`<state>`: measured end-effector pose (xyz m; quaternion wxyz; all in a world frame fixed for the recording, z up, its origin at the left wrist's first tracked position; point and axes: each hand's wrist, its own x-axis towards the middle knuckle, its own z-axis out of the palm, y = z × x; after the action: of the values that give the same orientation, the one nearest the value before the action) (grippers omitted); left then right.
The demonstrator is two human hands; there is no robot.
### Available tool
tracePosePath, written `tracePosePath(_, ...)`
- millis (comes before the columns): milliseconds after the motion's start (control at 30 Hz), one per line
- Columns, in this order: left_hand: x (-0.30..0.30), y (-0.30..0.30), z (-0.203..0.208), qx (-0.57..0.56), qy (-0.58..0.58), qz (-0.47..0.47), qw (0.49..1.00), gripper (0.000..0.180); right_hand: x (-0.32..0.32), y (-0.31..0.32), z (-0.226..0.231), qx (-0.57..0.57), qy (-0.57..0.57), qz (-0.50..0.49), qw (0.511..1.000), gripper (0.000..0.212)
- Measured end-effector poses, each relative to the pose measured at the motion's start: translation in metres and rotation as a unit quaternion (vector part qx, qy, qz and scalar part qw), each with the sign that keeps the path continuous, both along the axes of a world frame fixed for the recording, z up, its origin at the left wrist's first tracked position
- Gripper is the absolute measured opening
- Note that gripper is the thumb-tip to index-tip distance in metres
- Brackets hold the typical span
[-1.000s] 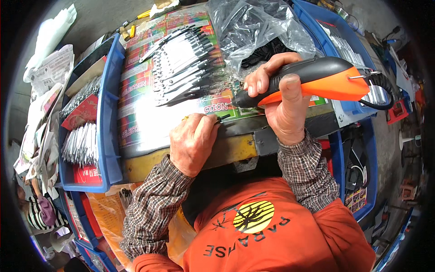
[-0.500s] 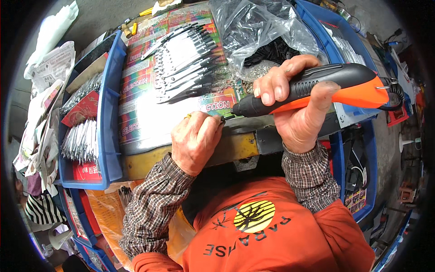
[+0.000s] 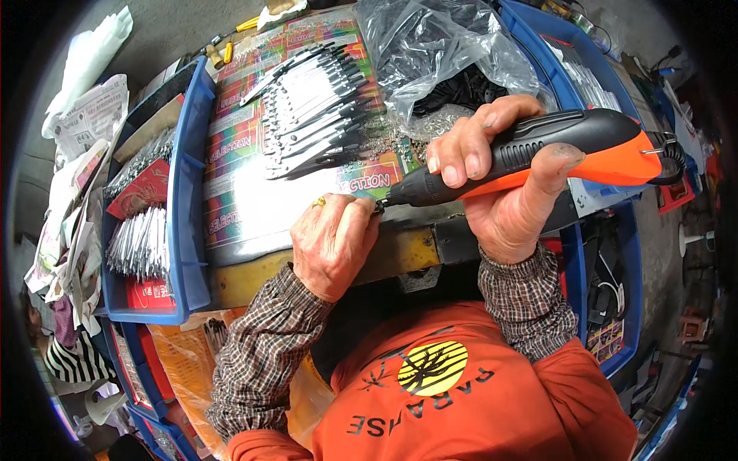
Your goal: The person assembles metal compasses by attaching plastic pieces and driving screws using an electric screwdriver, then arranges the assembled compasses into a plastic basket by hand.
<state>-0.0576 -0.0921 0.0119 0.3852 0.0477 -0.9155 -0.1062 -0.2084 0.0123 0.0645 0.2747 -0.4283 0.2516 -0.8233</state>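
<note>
My right hand point(image 3: 503, 219) is wrapped round an orange-and-black electric screwdriver point(image 3: 573, 132), held nearly level with its nose to the left. The bit meets a small dark piece point(image 3: 378, 206) at the fingertips of my left hand point(image 3: 330, 244). That hand is closed, and its fingers hide most of the piece. Both hands are above the near edge of the worktable. Beyond them lies a stack of slim white pieces with black ends point(image 3: 315, 115). Small metal screws point(image 3: 411, 147) are scattered to the right of this stack.
A clear plastic bag point(image 3: 430, 46) with black parts point(image 3: 461, 92) sits at the back. On the left, a blue bin point(image 3: 187, 230) holds slim white pieces; another blue bin point(image 3: 530, 38) stands far right. A printed sheet point(image 3: 231, 192) covers the tabletop.
The screwdriver's nose has shifted slightly left and down, so its bit now reaches the dark piece at my left fingertips. Both hands keep their grip.
</note>
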Motion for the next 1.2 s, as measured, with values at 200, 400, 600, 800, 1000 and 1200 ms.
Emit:
tracePosePath(200,0.000,0.001,0.001,-0.012,-0.010,0.005,1.000,0.031,0.001,-0.002,-0.003,-0.008,-0.003,-0.008,1.000,0.050)
tracePosePath(400,-0.001,-0.001,-0.003,-0.013,-0.004,0.010,1.000,0.026,-0.002,-0.003,-0.005,-0.021,-0.007,-0.005,1.000,0.047)
tracePosePath(600,-0.001,-0.002,-0.002,-0.009,-0.016,0.010,1.000,0.024,-0.004,0.000,-0.004,0.001,-0.001,-0.017,1.000,0.049)
tracePosePath(800,0.000,-0.001,-0.004,-0.007,-0.018,0.014,1.000,0.024,0.004,0.002,0.002,0.045,-0.013,-0.064,0.997,0.058)
tracePosePath(1000,0.000,0.002,-0.002,-0.024,-0.045,0.022,0.998,0.023,0.004,0.008,0.001,0.039,-0.010,-0.058,0.997,0.058)
tracePosePath(1200,0.000,0.004,-0.003,0.008,-0.020,0.022,1.000,0.022,-0.005,0.013,0.000,-0.018,0.016,-0.019,1.000,0.049)
